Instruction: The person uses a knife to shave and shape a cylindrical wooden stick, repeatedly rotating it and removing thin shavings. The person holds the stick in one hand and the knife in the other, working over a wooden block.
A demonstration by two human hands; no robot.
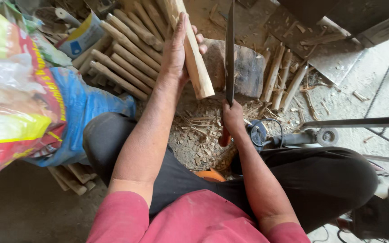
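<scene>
L hand (176, 51) wrapped round wooden stick (193, 54) over chopping block (248, 67); R hand (232, 118) gripping machete (229, 54) beside block.

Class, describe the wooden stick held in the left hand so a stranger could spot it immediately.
Start at the stone block at top centre. Just left of it, the left hand holds a pale stick upright. Unlike the stacked sticks behind it, it is thicker and clean-cut at the bottom.
</scene>
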